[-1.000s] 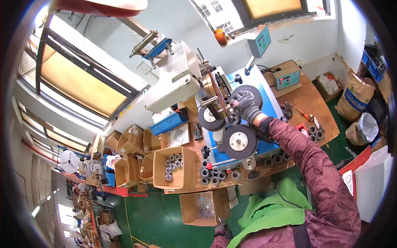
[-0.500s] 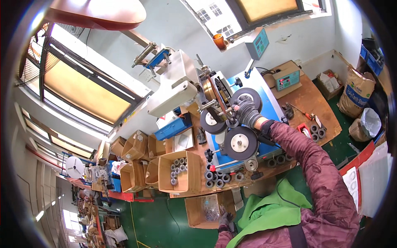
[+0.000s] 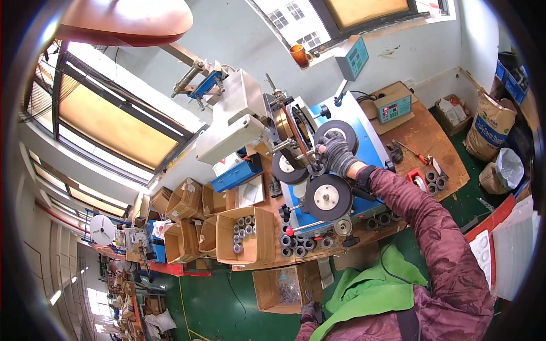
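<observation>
My right hand, in a grey glove, reaches into a winding machine among its black rollers. Its fingers are closed just above a small dark ring; what they grip is hidden. Beside the hand is the far black roller, with the near black roller below it and the left black roller across the ring. A large upright metal ring stands left of my fingers. Low in the view, my left hand, also gloved, hangs by a floor-level cardboard box; its fingers cannot be made out.
Several grey rings lie along the bench's front edge. More fill part of an open cardboard box on the left. A control box and a screwdriver lie right of the machine. A wide red-brown lamp-like shade hangs upper left.
The whole view has shifted slightly, so the machine sits a little further left. My right hand stays at the rollers with its fingers closed. My left hand stays low by the box.
</observation>
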Demonstrator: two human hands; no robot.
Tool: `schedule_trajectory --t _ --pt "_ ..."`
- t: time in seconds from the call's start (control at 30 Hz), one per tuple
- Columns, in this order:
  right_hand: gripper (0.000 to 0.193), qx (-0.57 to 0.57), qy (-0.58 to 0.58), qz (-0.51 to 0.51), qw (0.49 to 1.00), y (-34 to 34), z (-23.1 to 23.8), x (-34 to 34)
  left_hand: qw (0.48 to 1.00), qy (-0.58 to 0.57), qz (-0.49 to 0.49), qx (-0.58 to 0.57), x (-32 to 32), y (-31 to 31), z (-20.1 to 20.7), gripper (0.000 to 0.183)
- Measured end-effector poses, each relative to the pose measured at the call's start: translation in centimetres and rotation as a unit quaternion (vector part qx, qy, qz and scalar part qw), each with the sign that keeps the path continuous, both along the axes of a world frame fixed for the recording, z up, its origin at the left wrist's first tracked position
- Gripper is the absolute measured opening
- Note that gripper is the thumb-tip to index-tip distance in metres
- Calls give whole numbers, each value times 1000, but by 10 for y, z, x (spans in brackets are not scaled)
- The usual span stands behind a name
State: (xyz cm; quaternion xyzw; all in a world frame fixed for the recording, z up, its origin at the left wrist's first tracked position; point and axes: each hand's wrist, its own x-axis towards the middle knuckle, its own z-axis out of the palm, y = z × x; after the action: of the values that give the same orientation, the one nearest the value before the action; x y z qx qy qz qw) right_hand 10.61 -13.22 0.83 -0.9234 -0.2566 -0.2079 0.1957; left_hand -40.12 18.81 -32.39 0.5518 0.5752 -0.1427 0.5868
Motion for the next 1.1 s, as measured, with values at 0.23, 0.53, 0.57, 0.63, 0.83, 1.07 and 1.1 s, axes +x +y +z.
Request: schedule_trajectory --t 0.23,0.53,0.57,0.63,0.83,1.07,1.1 --pt "21 40 -32 23 998 15 4 -3 999 24 -39 -18 -7 17 -34 25" --pt "19 29 -29 12 999 6 3 -2 997 -63 0 -32 40 -13 10 24" --pt "19 28 -28 14 999 7 5 -4 997 -70 14 -35 40 -13 10 24" --pt "19 35 -33 13 999 8 6 -5 997 -72 10 -36 40 -12 11 23" --pt "20 43 -41 8 998 8 2 -2 997 -75 -14 -32 40 -13 11 20" --pt "20 31 -22 9 999 8 5 -3 997 -62 -19 -33 42 -18 16 21" --pt "20 31 -22 9 999 7 5 -3 997 -61 -19 -33 43 -18 18 21"
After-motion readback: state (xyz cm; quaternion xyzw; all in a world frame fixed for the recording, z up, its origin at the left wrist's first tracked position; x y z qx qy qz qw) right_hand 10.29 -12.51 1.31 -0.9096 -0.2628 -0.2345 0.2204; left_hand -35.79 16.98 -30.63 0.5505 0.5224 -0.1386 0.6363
